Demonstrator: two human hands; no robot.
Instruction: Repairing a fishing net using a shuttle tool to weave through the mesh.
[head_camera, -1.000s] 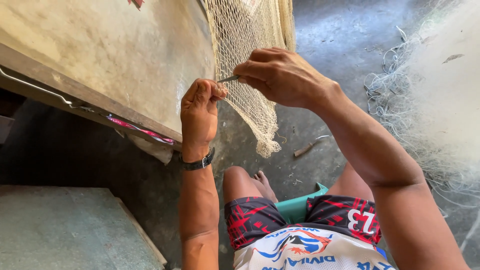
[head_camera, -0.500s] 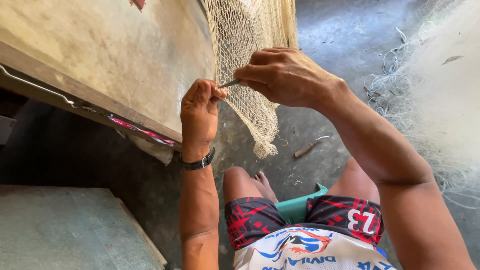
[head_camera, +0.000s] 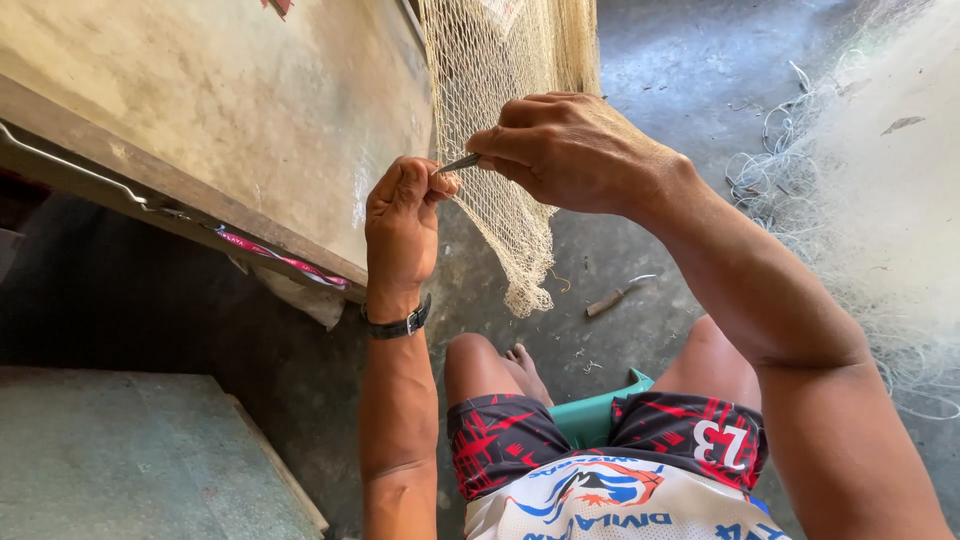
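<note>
Your left hand (head_camera: 402, 225) is clenched, its fingers (head_camera: 425, 180) pinching a fold of the pale fishing net (head_camera: 495, 120) that hangs down beside the wooden counter (head_camera: 220, 130). Your right hand (head_camera: 565, 150) is closed too, its fingers (head_camera: 505, 150) gripping a thin metal tool (head_camera: 458, 162) whose tip meets the net right at your left fingertips. The net's loose end dangles just below both sets of fingers, above the concrete floor (head_camera: 660, 60). A black wristwatch (head_camera: 397, 324) sits on your left wrist. Off beyond your right fingers, a heap of finer white netting (head_camera: 880, 180) lies on the floor.
</note>
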